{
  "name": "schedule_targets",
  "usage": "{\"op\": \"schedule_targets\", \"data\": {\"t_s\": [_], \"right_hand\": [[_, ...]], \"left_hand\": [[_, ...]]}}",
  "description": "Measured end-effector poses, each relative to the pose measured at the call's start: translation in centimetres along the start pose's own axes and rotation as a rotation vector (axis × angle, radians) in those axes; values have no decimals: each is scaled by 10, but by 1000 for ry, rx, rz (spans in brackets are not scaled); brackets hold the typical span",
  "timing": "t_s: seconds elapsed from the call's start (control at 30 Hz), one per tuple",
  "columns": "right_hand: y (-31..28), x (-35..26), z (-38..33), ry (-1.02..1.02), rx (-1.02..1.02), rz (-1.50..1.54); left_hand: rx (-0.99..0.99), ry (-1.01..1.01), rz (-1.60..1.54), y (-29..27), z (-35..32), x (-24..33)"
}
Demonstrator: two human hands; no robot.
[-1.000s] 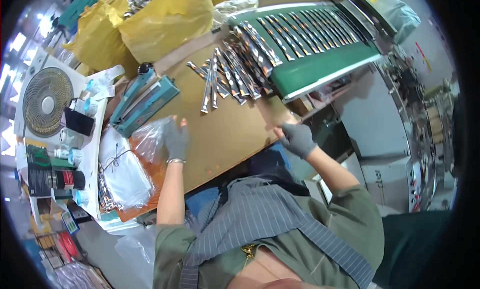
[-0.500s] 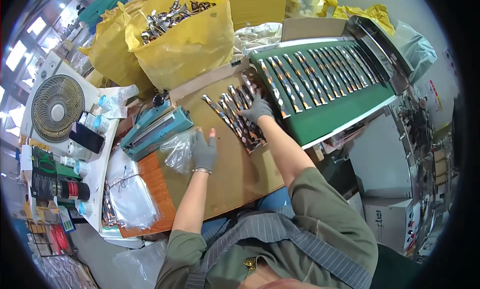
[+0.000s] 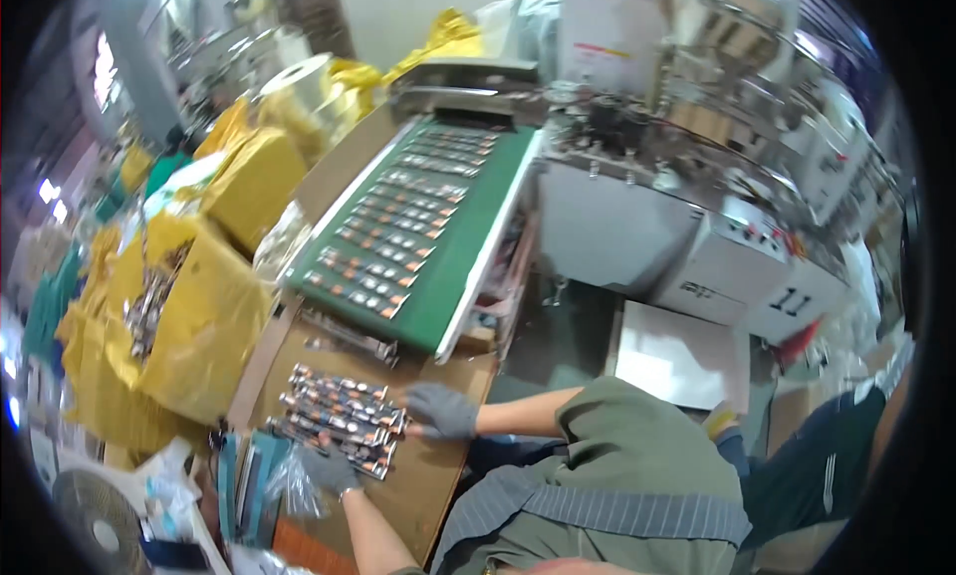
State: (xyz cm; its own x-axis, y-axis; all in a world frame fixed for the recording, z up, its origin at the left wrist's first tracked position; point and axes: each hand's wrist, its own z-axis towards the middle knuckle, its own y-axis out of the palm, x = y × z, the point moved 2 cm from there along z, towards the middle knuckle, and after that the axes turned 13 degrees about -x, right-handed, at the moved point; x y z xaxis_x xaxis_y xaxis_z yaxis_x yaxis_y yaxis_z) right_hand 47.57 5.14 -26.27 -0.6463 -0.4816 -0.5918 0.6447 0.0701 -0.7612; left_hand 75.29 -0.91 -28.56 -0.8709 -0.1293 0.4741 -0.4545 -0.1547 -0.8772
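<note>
The gloved right hand (image 3: 441,410) lay loosely curled against the row of packets (image 3: 339,418) on the brown worktop (image 3: 438,475), just below the green conveyor belt (image 3: 468,246). The gloved left hand (image 3: 331,471) pinched a clear plastic bag (image 3: 287,475) beside the packets.

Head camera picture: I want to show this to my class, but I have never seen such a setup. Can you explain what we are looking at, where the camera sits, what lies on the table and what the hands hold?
The camera sits on a person's head and looks down through a fisheye lens, so straight edges bend. No robot is here: the two grey-gloved hands are the wearer's own. The right hand rests on the edge of a pile of slim metal pieces lying on a brown worktable. The left hand touches the pile's near side, next to a clear plastic bag. Whether either hand grips a piece is hard to tell. Beyond the pile, a green conveyor belt carries rows of similar pieces toward a grey machine. At the left, yellow sacks hold more metal parts.
</note>
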Motion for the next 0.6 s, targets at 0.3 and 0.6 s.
{"op": "schedule_targets", "data": {"t_s": [0.3,0.6], "right_hand": [[11,21,-45,-53,-51,-320],[13,21,-47,-58,-59,-342]], "left_hand": [[-40,-176,-59,8,-9,-8],[-3,-47,-5,4,-23,-17]]}}
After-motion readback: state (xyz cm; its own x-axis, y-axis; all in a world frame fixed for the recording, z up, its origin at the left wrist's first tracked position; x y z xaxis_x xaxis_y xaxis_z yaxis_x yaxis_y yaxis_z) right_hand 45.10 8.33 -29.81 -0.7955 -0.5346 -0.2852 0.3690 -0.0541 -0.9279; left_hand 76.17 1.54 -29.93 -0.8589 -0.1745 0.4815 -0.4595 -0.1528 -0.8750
